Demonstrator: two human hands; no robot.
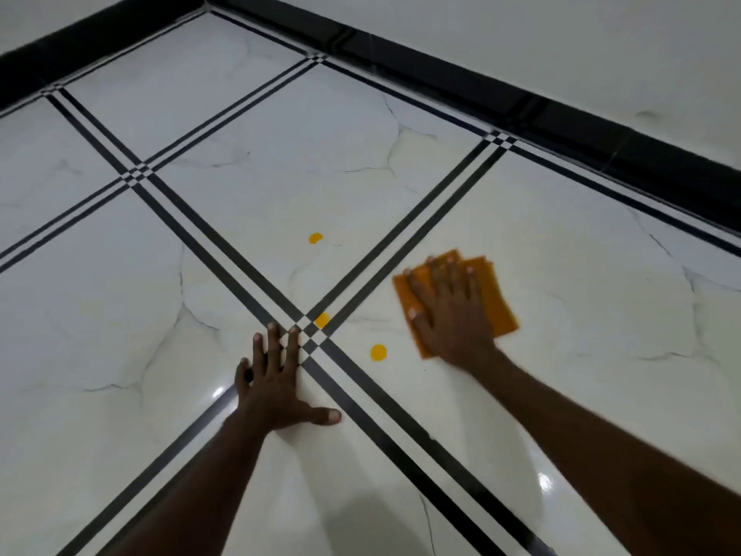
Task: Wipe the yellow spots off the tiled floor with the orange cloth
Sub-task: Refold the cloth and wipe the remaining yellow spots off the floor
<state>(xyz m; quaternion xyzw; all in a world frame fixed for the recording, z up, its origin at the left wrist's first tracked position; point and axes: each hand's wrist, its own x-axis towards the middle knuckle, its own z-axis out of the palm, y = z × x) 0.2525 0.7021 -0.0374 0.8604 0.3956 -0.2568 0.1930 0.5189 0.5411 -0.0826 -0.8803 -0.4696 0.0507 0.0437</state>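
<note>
Leftmost, the left hand (276, 379) lies flat on the floor (120, 315), palm down, fingers spread, thumb out to the right, holding nothing. Its fingertips reach the crossing of the dark double lines that divide the white, marble-veined tiles.

Just right of those fingertips, 3 yellow spots show. 1 spot (315, 238) sits alone on the tile beyond the crossing, well apart from both hands. Another spot (322, 320) lies right at the crossing, partly over a dark line. The 3rd spot (378, 352) sits on the next tile, between the 2 hands and near the cloth's lower left corner, not touching it.

Further right, the right hand (449, 311) presses flat, fingers extended and slightly spread, on top of the orange cloth (501, 311). The cloth lies folded on the floor, its edges showing around the hand on the left, far and right sides. It is blurred.

Along the far right, a black skirting (561, 122) runs where floor meets white wall (561, 42).
</note>
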